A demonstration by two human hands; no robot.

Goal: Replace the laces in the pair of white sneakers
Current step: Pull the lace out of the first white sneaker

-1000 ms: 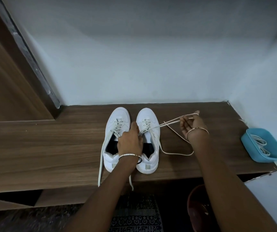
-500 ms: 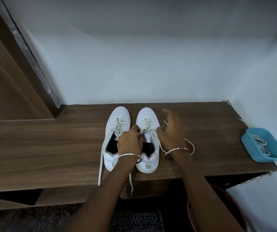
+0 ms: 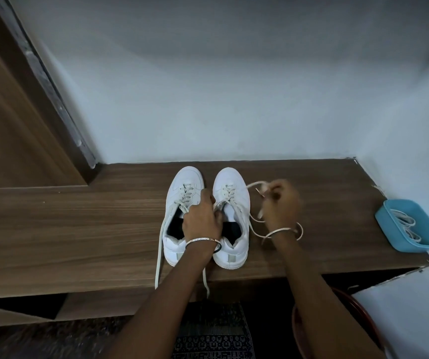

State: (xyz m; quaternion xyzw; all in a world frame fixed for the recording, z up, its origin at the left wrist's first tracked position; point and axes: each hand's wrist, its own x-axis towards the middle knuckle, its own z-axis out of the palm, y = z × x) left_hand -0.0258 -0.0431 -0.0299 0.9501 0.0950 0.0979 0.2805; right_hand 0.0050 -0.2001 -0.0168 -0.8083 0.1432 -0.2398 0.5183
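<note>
Two white sneakers stand side by side on the wooden shelf (image 3: 78, 229), toes toward the wall: the left sneaker (image 3: 182, 193) and the right sneaker (image 3: 234, 187). My left hand (image 3: 200, 218) rests over the gap between them and grips the right sneaker at its tongue. My right hand (image 3: 280, 206), blurred, pinches the right sneaker's loose lace (image 3: 253, 185) just right of that shoe. More of this lace loops on the shelf by my wrist. The left sneaker's lace ends (image 3: 158, 260) hang over the shelf's front edge.
A blue tray (image 3: 389, 226) holding pale laces (image 3: 406, 226) sits at the shelf's right end by the wall. A wooden door frame (image 3: 40, 81) rises at the left. Below the shelf lie a patterned mat (image 3: 213, 335) and a reddish-brown round vessel (image 3: 299, 332).
My right hand first came in from the far right to the right sneaker, then drew back out to the right with the lace. My left hand stayed on the shoes.
</note>
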